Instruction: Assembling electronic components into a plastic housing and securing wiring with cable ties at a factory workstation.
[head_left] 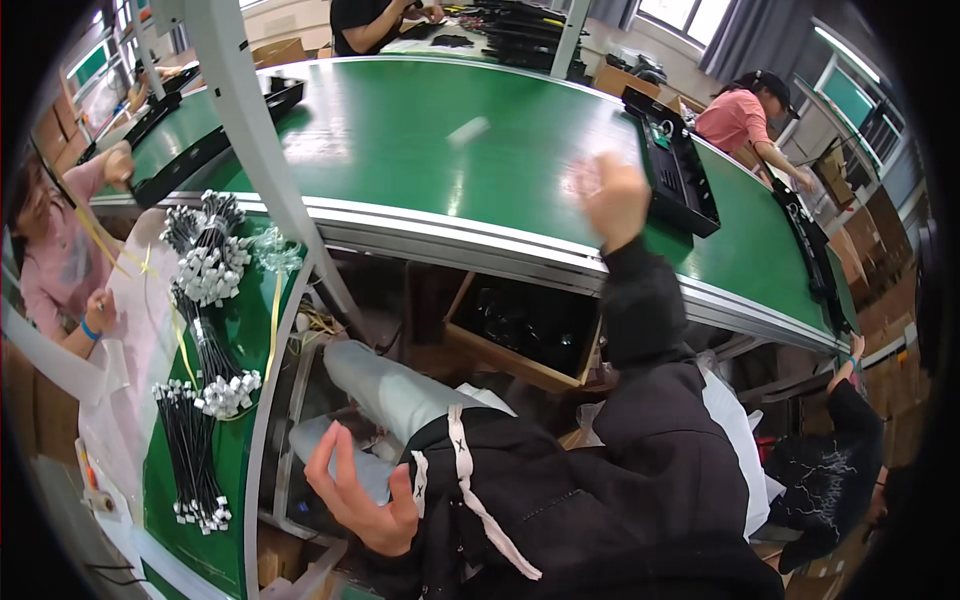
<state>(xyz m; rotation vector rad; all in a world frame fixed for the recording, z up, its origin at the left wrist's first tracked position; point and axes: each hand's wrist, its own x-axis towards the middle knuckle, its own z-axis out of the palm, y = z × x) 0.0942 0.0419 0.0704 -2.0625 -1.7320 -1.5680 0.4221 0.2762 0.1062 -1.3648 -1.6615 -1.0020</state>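
Note:
My left hand [362, 497] is raised over my lap, its fingers apart and curved, with nothing in it. Out over the green conveyor belt reaches my right hand [612, 200], smeared by motion, so its fingers cannot be made out. Just right of it lies a long black housing [688, 180], an open tray shape with a small green part and wires inside. Farther up the belt, a small pale blurred thing [468, 131] shows; I cannot tell what it is.
Bundles of black cables with white connectors [205, 390] lie on a green side table at left. A white metal post [240, 130] stands by the belt. Below the belt sits an open cardboard box [525, 330]. More black housings [220, 145] and several co-workers are around.

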